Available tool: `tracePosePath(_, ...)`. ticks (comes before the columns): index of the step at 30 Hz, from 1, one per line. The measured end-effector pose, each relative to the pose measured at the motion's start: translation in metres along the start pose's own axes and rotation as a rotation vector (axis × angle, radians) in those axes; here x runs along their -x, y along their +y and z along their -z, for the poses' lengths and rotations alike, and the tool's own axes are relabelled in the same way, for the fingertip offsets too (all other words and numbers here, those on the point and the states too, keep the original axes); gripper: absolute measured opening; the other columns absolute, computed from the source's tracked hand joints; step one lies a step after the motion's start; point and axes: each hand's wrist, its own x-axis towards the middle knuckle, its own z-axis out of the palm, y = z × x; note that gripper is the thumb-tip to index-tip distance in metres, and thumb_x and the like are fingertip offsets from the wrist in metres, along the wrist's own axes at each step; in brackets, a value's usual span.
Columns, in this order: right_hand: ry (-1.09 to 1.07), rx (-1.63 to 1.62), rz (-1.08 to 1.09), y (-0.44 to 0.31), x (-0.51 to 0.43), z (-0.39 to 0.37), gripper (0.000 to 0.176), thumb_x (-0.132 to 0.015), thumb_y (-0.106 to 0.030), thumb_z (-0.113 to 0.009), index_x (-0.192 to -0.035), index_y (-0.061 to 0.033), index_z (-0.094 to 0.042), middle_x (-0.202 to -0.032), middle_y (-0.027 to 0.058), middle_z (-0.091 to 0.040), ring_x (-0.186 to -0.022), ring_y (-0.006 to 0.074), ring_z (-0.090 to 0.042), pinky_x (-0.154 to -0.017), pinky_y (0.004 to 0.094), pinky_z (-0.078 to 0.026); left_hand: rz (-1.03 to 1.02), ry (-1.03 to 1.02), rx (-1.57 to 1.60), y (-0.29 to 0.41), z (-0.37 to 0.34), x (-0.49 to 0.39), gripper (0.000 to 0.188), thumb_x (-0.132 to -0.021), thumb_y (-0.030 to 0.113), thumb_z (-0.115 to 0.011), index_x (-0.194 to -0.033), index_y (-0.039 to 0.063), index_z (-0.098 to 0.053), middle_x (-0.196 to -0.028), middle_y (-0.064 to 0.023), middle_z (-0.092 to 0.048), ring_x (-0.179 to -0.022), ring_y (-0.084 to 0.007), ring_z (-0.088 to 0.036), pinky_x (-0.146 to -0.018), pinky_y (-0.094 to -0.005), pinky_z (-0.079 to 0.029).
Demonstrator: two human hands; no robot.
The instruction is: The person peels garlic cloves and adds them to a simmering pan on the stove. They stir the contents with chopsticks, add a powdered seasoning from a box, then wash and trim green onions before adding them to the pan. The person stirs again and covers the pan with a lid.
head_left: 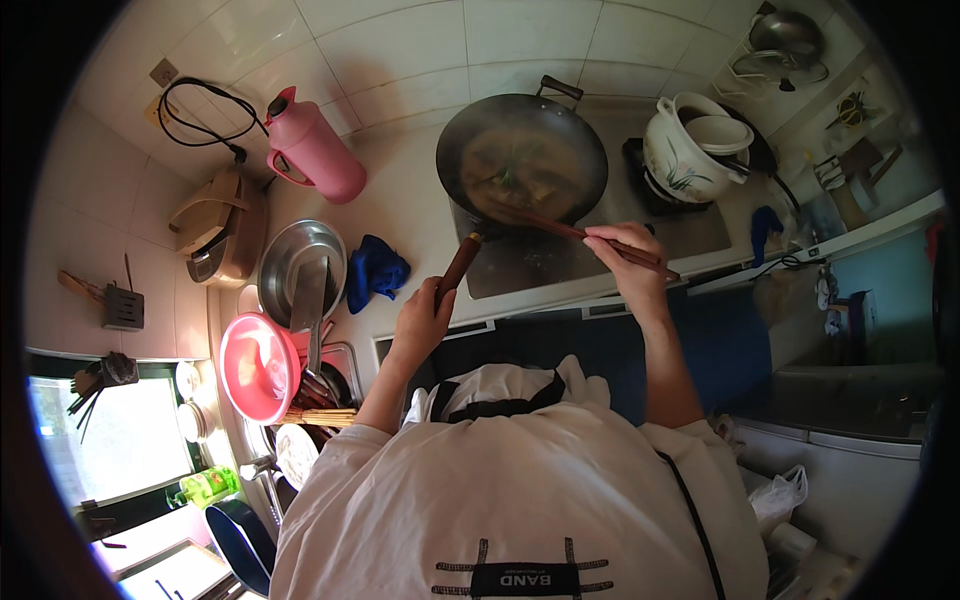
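A dark wok [447, 161] sits on the stove and holds brown liquid with food [551, 191] and some green strands in it. Its long wooden handle [459, 270] points toward me, and my left hand [424, 319] is closed around the end of it. In my right hand [630, 259] are reddish-brown wooden chopsticks [559, 225]. They slant left into the near side of the wok, where their tips are hard to make out. A thin haze blurs the wok's contents.
Right of the wok, a flowered white pot [679, 161] stands on the other burner. To the left are a pink thermos jug [322, 154], a blue cloth [377, 271], a metal basin [274, 262] with a cleaver [309, 296] across it, and a pink basin [247, 367].
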Motion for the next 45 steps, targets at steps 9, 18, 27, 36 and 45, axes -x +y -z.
tracePosePath(9, -0.033, 0.076, -0.042, 0.021, -0.012, 0.03, 0.01, -0.083, -0.004, -0.076, -0.093, -0.0024, -0.075, -0.09, 0.0068, -0.068, -0.08, 0.014, -0.067, -0.071, 0.0259, -0.052, 0.003, 0.021, 0.033, -0.005, -0.004, 0.003, 0.032, -0.097, 0.026, -0.061, -0.119, 0.004, -0.054, -0.092, -0.0219, -0.068, -0.085, -0.0409, -0.066, -0.071, -0.0454, -0.051)
tracePosePath(18, -0.016, 0.205, 0.08, 0.044, -0.028, 0.04, 0.011, -0.081, -0.003, -0.076, -0.092, -0.0036, -0.075, -0.09, 0.0073, -0.068, -0.081, 0.0165, -0.066, -0.071, 0.0284, -0.052, -0.043, 0.056, 0.021, -0.01, -0.008, 0.004, 0.032, -0.096, 0.025, -0.062, -0.118, 0.003, -0.055, -0.09, -0.0207, -0.069, -0.083, -0.0387, -0.068, -0.07, -0.0425, -0.052)
tracePosePath(27, -0.034, 0.083, 0.036, -0.004, -0.021, 0.058, 0.008, -0.086, -0.005, -0.075, -0.093, -0.0006, -0.073, -0.088, 0.0057, -0.067, -0.079, 0.0137, -0.066, -0.068, 0.0256, -0.053, -0.014, 0.013, 0.081, -0.01, -0.006, 0.003, 0.032, -0.095, 0.023, -0.063, -0.118, 0.002, -0.054, -0.095, -0.0246, -0.067, -0.087, -0.0444, -0.065, -0.073, -0.0488, -0.051)
tracePosePath(36, 0.236, -0.125, -0.011, 0.008, -0.067, 0.066, 0.021, -0.091, -0.016, -0.072, -0.098, 0.004, -0.071, -0.088, 0.0094, -0.072, -0.078, 0.0149, -0.069, -0.072, 0.027, -0.06, -0.046, 0.04, 0.061, -0.013, -0.008, 0.002, 0.029, -0.097, 0.023, -0.062, -0.117, 0.003, -0.056, -0.086, -0.0187, -0.068, -0.077, -0.034, -0.067, -0.067, -0.0401, -0.05)
tracePosePath(45, 0.18, 0.094, 0.006, 0.089, -0.1, 0.054, 0.017, -0.091, -0.018, -0.072, -0.095, -0.0017, -0.072, -0.085, 0.0053, -0.072, -0.079, 0.0126, -0.067, -0.07, 0.0277, -0.05, -0.03, 0.018, 0.074, -0.014, -0.006, 0.001, 0.03, -0.097, 0.024, -0.062, -0.117, 0.003, -0.056, -0.084, -0.0164, -0.067, -0.074, -0.0304, -0.066, -0.066, -0.0384, -0.05)
